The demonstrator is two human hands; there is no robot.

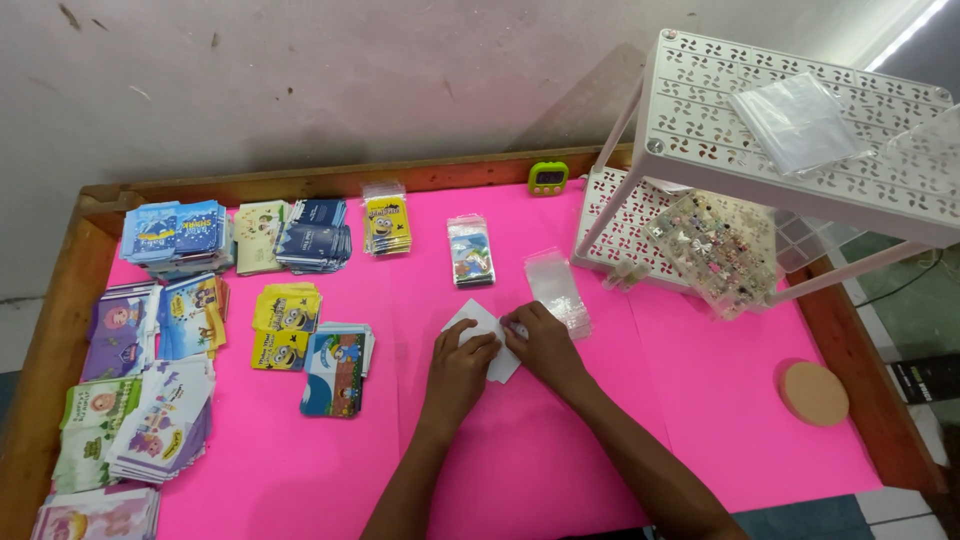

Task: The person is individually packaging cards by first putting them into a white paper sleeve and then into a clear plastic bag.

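Two bare hands meet over a white card (482, 335) near the middle of a pink table (560, 440): the left hand (460, 368) lies flat on it, fingers pressing down, while the right hand (545, 345) pinches its right edge. Most of the card is hidden beneath the palms, so what is on its face cannot be made out. Just beyond the right hand lies a stack of clear sleeves (557, 288), and beyond the card one small packet of stickers (470, 250). Roughly a dozen piles of picture cards (180, 330) cover the table's left half; the nearest ones are cut off by the frame's edge. One green timer (548, 178) stands at the far rim, its display too small to read. A white two-tier rack (700, 110) occupies the right, with a clear bag (800, 120) on top and one tray of tiny charms (715, 245) below. One round tan pad (814, 393) lies well apart.
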